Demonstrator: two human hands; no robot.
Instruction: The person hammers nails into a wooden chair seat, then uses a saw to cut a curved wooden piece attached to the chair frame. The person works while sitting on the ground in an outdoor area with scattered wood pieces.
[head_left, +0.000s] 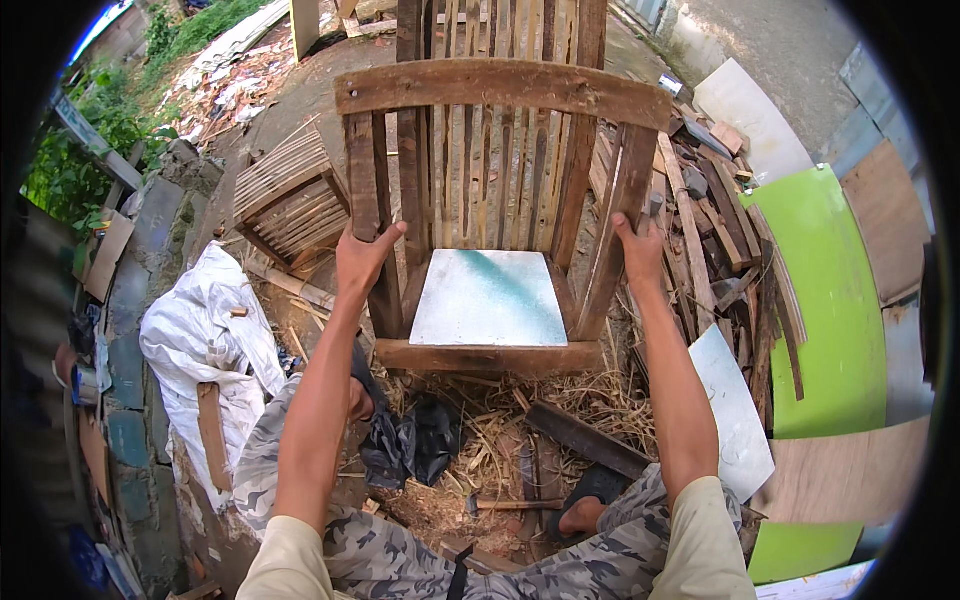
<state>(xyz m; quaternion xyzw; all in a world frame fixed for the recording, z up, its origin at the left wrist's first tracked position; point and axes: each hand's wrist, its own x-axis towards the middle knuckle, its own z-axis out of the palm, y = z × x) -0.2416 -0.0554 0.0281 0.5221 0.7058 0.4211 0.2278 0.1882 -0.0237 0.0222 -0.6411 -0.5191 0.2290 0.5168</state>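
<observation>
A brown wooden frame [505,85] stands in front of me, with a wide top rail, two side posts and a bottom bar. My left hand [362,262] is closed round its left post, the thumb over the inner edge. On the right post, my right hand [641,252] grips at about the same height. Low inside the frame sits a white board [490,300] with a green diagonal smear. Upright wooden slats [500,180] rise behind; I cannot tell whether they are joined to the frame.
A hammer [515,504] lies between my feet among shavings, near a black plastic bag [410,440]. At left are a white sack [215,320] and a small slatted wooden piece [293,195]. Scrap wood [715,220] and a green sheet [830,300] lie at right.
</observation>
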